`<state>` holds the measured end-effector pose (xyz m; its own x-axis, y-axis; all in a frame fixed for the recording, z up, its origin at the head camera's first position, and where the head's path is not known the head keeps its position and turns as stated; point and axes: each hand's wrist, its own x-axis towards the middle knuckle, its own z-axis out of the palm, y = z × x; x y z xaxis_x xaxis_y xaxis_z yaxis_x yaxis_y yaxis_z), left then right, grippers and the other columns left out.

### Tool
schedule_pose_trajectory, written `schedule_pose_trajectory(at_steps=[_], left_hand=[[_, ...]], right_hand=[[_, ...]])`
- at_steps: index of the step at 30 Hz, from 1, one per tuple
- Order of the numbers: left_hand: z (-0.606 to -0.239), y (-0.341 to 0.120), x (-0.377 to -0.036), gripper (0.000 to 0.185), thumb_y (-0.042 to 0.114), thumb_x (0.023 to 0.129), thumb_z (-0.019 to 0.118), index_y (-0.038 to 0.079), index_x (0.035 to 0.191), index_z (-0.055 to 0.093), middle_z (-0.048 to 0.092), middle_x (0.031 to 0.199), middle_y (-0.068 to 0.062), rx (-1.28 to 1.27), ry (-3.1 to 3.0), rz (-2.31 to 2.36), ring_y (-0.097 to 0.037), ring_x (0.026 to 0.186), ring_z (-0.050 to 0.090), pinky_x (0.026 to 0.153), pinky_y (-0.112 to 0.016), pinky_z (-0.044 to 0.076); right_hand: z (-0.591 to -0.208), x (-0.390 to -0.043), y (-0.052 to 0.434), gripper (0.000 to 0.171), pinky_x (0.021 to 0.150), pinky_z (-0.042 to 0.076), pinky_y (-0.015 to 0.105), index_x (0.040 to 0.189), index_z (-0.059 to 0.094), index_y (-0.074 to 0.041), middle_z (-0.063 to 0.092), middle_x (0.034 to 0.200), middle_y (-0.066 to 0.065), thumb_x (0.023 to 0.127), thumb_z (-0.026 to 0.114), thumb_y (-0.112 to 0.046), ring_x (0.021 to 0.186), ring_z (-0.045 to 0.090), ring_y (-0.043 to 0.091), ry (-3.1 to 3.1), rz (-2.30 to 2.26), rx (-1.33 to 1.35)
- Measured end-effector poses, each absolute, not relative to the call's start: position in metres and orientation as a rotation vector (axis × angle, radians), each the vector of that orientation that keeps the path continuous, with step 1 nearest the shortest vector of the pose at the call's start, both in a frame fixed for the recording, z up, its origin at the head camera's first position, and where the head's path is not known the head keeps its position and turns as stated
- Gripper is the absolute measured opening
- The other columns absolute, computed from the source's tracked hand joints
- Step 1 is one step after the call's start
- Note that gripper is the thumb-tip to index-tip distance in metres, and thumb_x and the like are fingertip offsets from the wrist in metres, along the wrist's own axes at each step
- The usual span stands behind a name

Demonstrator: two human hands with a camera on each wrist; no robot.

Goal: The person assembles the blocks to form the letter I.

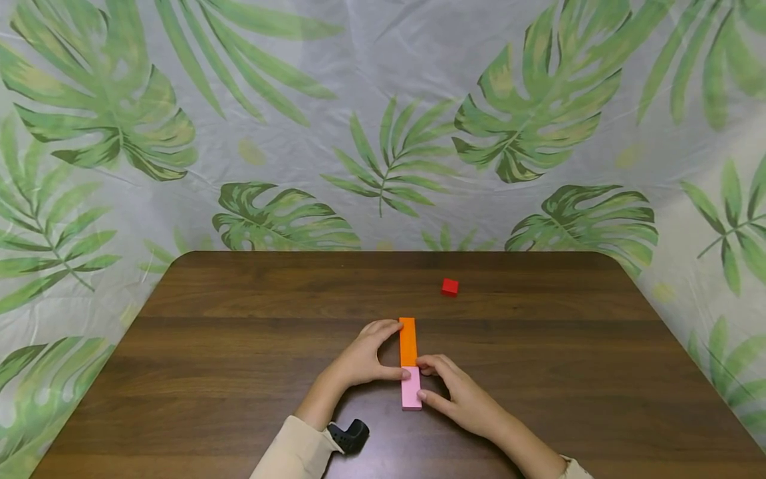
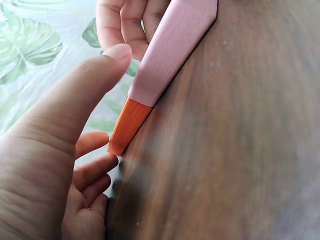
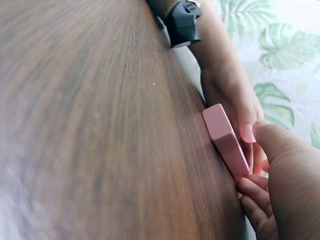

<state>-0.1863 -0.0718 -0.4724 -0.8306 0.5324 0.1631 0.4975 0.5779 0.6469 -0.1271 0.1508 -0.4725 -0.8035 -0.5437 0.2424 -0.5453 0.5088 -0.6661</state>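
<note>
Touching one orange block (image 1: pixel 408 342) and one pink block (image 1: pixel 411 394) are left hand (image 1: pixel 361 359) and right hand (image 1: pixel 459 394), grip wide.

There are two grips, one left grip (image 1: pixel 358 359) and one right grip (image 1: pixel 459 394), and three blocks: one orange block (image 1: pixel 408 342) and one pink block (image 1: pixel 411 394) between the two grips, plus one red block (image 1: pixel 450 287) beyond both. One worktop (image 1: pixel 209 372) lies under the grips, one leaf-patterned cloth (image 1: pixel 395 73) hangs past them, and one black wrist device (image 1: pixel 350 437) shows behind the left one.
</note>
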Motion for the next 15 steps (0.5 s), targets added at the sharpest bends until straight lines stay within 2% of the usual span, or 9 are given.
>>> schedule_pose_trajectory(at_steps=[15], left_hand=[[-0.4738,-0.0711,-0.1867,0.084,0.045,0.063,0.077,0.010,0.133,0.044,0.041,0.132,-0.005,0.904,2.740,1.113,-0.021,0.124,0.031,0.100,-0.040,0.028]], right_hand=[[-0.4750,-0.1324,0.1506,0.034,0.087,0.043,0.035,0.119,0.050,-0.008,0.054,0.110,-0.002,0.089,0.058,-0.021,0.101,0.053,0.014,-2.562,1.346,0.948]])
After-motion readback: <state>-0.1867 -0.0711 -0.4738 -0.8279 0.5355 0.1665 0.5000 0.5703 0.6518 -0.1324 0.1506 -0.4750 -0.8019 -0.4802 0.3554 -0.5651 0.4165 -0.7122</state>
